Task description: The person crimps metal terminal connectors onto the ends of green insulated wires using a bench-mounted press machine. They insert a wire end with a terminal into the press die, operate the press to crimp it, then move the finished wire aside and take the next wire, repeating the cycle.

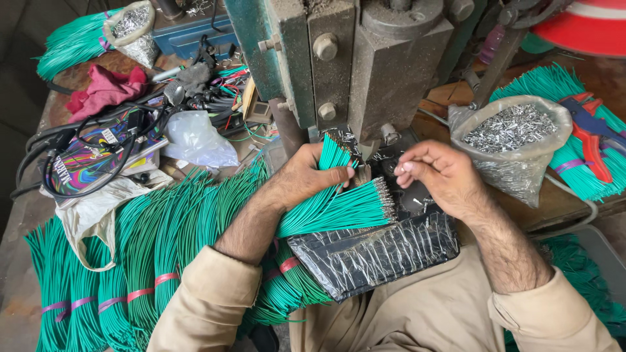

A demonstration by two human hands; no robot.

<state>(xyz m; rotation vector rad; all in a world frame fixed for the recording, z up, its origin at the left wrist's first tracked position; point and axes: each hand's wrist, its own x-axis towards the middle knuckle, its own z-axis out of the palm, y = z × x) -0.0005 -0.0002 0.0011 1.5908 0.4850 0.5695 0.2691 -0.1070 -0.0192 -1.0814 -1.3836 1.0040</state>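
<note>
My left hand [312, 175] grips a fanned bundle of short green wires [342, 207], their metal-tipped ends pointing right, just below a grey-green press machine [355, 62]. My right hand [435, 173] hovers to the right of the wire tips, with thumb and fingertips pinched together near the machine's base; whether a small metal piece is between them I cannot tell. A black plastic-wrapped pad [378, 251] lies under both hands on my lap.
Large bundles of green wires [137, 261] tied with pink bands lie at left. A plastic bag of small metal terminals [512, 140] sits at right, beside red-and-blue pliers [595, 133]. Black cables, a red cloth [104, 90] and a clear bag clutter the left bench.
</note>
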